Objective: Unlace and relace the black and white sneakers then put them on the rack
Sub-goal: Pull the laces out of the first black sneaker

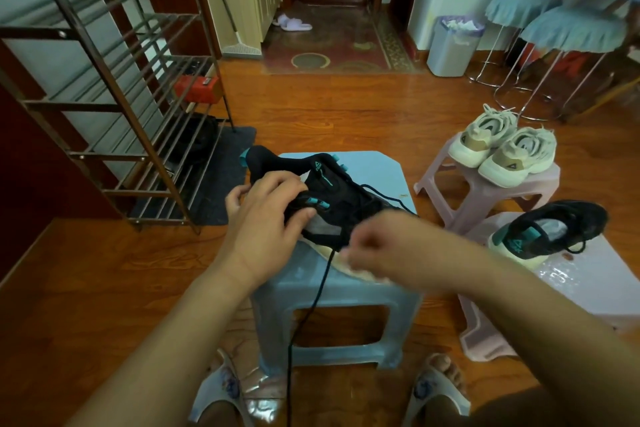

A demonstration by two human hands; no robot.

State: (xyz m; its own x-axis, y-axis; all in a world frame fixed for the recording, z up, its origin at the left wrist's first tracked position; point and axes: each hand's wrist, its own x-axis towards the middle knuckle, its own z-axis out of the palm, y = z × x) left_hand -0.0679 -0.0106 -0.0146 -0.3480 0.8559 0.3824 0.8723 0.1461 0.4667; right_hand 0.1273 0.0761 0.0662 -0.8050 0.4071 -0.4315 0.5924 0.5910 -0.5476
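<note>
So I've got one black sneaker (332, 198) lying on its side on top of the blue stool (381, 177), heel end out toward the stool's far left corner, pale sole hanging a bit over the near edge. My left hand (266, 208) is clamped over the shoe's upper, fingers curled round it by the teal eyelet loops. My right hand (374, 246) is at the stool's near edge, right by the sole, and it's motion-blurred. It looks closed on the black lace (311, 312), but honestly I can't tell for sure. That lace drops from there straight down past the front of the stool toward the floor between my feet.

The other black sneaker (550, 232) sits upright on the white stool (588, 281) at the right, laces loose. Behind it, a pair of cream sneakers (502, 146) is on the pink stool (485, 191). The metal rack (114, 97) stands well off to the left against the wall.
</note>
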